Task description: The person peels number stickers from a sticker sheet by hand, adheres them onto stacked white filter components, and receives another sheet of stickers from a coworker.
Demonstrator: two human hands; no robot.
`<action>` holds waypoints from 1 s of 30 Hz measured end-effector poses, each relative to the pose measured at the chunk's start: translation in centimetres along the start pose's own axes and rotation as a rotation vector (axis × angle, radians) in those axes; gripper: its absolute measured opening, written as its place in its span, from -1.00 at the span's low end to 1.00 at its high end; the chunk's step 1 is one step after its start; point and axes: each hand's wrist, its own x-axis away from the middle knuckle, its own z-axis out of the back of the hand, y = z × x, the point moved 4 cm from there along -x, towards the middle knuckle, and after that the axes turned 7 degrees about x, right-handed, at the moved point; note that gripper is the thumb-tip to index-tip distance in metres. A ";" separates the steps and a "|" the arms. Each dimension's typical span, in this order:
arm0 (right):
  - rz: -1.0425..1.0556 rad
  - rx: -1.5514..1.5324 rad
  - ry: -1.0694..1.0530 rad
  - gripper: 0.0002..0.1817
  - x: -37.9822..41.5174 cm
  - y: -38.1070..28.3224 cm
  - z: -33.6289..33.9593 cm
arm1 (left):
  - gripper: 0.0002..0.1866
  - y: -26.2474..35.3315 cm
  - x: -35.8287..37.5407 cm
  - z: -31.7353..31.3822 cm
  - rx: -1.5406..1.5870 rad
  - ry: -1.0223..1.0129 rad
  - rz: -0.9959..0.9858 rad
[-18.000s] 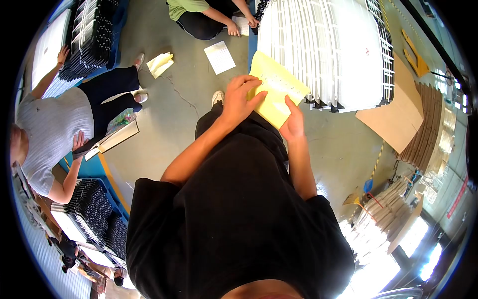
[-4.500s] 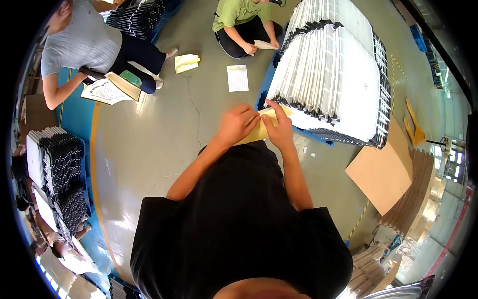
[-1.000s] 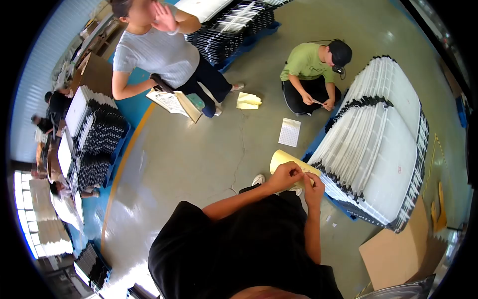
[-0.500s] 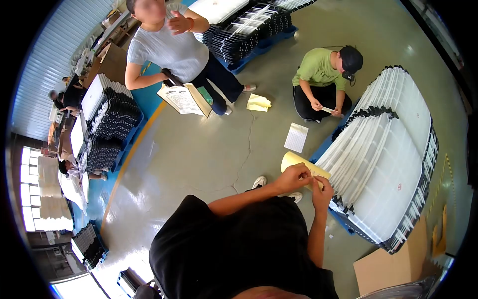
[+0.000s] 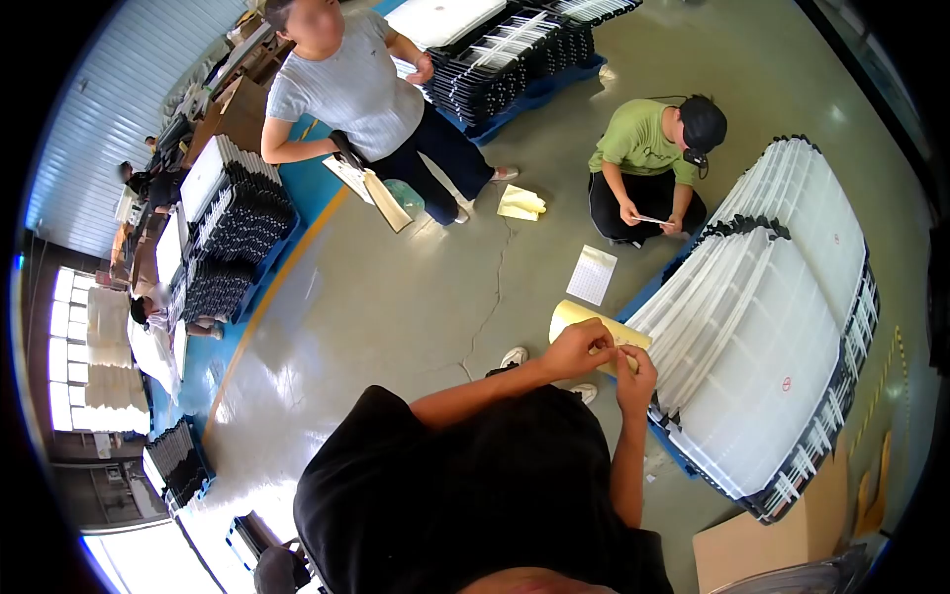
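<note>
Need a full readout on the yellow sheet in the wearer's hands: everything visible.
The yellow sheet looks like thin, flexible paper, plain over its far left part, with small dark marks toward its right end, too small to read. It is curled, not flat, and hangs in the air above the floor, beside the white stack. The right hand appears to hold it; the left hand overlaps its near edge. Whether the left fingertips grip it is unclear.
</note>
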 end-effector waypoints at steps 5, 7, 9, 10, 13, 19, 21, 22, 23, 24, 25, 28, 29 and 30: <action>0.026 0.019 -0.021 -0.82 -0.2 1.0 2.7 | -0.84 1.0 -0.4 -2.4 0.023 0.018 0.057; 0.033 0.022 -0.032 -0.81 -0.3 1.6 3.7 | -0.84 1.0 -0.5 -3.4 -0.002 0.011 0.062; 0.046 0.047 -0.001 -0.81 -0.4 2.3 5.1 | -0.88 1.2 -0.6 -4.1 -0.025 0.048 0.020; 0.044 0.044 -0.004 -0.81 -0.4 2.5 5.9 | -0.88 1.3 -0.6 -4.5 -0.027 0.049 0.024; 0.040 0.042 0.032 -0.80 -0.7 2.4 9.6 | -0.88 1.1 -0.6 -4.7 -0.011 0.093 0.046; 0.212 -0.097 0.554 -0.67 0.0 0.9 22.6 | -0.87 -1.0 -0.8 -3.6 0.112 0.246 0.161; 0.252 -0.260 0.665 -0.59 0.6 0.1 26.1 | -0.87 -1.3 -1.2 -3.4 0.114 0.254 0.163; 0.215 -0.319 0.694 -0.57 0.3 -0.2 27.0 | -0.87 -1.1 -1.5 -3.2 0.116 0.262 0.165; 0.176 -0.380 0.720 -0.55 0.0 0.0 27.6 | -0.87 -1.1 -1.9 -3.2 0.111 0.264 0.161; 0.103 -0.350 0.695 -0.53 -0.5 1.3 27.8 | -0.87 -0.7 -2.3 -3.3 0.075 0.252 0.179; 0.105 -0.357 0.691 -0.53 -0.9 3.0 27.8 | -0.87 -0.5 -2.7 -3.2 0.040 0.242 0.195; -0.121 0.050 0.636 -0.51 -1.0 11.2 26.1 | -0.87 -0.7 -3.8 -3.4 0.027 0.234 0.184; -0.122 0.002 0.622 -0.54 -0.9 16.5 25.6 | -0.87 -2.2 -3.9 -3.2 0.038 0.226 0.184; -0.075 0.392 0.629 -0.56 -0.6 18.2 25.2 | -0.87 -4.7 -3.7 -2.8 -0.010 0.230 0.160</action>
